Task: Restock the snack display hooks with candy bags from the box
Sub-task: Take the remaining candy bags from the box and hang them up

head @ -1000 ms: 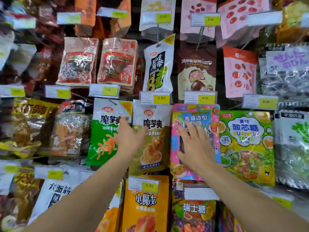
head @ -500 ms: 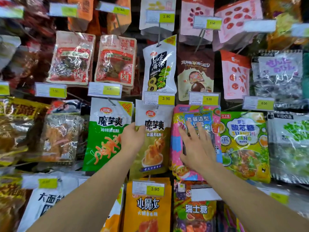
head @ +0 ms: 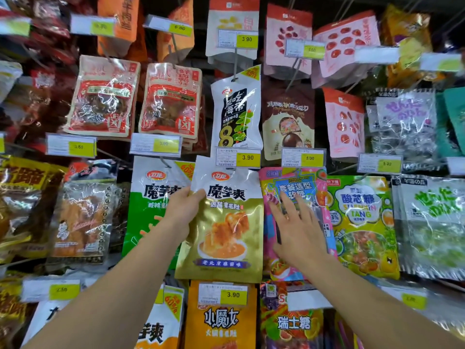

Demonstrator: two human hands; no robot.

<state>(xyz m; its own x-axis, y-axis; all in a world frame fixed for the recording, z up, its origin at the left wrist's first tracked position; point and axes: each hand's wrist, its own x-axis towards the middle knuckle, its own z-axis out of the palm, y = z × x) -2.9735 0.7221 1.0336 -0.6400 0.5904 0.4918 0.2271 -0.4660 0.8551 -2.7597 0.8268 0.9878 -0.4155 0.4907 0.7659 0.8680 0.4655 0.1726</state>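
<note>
A dense wall of snack bags hangs on hooks with yellow price tags (head: 250, 157); the left hand (head: 181, 207) pinches the gold-and-white bag (head: 224, 230) by its left edge; the right hand (head: 298, 229) lies flat, fingers spread, on the pink candy bag (head: 270, 258) beside it.

In front of me a wall of display hooks (head: 235, 71) carries rows of hanging snack bags, each hook tipped with a yellow price tag (head: 238, 157). A gold-and-white bag (head: 226, 230) hangs mid-row, beside a green-and-white bag (head: 146, 212) and a pink candy bag (head: 297, 187).

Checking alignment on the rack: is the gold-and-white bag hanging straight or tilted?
Tilted. The gold-and-white bag leans with its top toward the right, gripped at its upper left edge by the left hand.
</note>
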